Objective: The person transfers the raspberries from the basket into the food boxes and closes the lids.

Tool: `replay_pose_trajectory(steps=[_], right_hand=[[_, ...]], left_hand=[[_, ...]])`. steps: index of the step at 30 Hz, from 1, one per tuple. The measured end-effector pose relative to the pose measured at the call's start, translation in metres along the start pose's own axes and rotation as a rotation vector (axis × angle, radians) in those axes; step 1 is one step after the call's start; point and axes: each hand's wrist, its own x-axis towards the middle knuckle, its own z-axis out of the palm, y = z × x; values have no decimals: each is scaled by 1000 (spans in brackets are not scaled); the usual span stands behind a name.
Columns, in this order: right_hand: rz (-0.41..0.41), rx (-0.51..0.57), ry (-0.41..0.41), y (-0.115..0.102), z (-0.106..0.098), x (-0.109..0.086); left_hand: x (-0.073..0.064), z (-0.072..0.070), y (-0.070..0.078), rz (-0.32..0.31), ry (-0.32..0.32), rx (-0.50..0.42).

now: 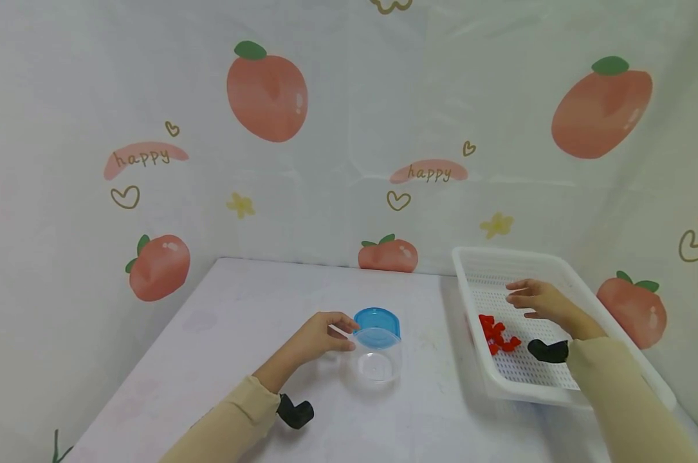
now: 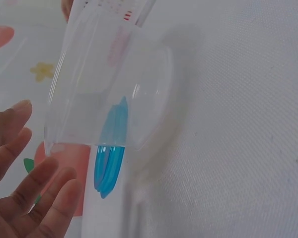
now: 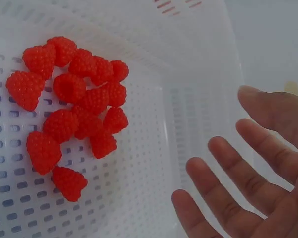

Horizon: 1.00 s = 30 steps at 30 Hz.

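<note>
A clear plastic container (image 1: 377, 368) stands upright on the table, its blue lid (image 1: 376, 317) lying just behind it. My left hand (image 1: 321, 335) is at the container's left side, fingers loosely spread around the rim's edge. In the left wrist view its fingertips (image 2: 48, 166) come close to the rim; whether they touch is hard to tell. Over the white basket (image 1: 493, 382) hovers my right hand (image 1: 542, 305), fingers extended and holding nothing. Several red raspberries (image 3: 69, 88) lie clustered on the basket floor, away from the right fingers (image 3: 228, 163).
The white table (image 1: 256, 283) carries the container at its middle and the basket at its right side. A pale curtain (image 1: 349, 96) printed with fruit hangs behind. Black straps (image 1: 295, 411) sit at both wrists.
</note>
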Motion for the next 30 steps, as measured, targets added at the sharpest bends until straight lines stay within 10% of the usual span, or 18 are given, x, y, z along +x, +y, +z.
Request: replay_pose_trajectory(steps=[30], right_hand=[[276,50,-162,27,-1,-7]], left_hand=[[4,7,-4,-68,-14,-144]])
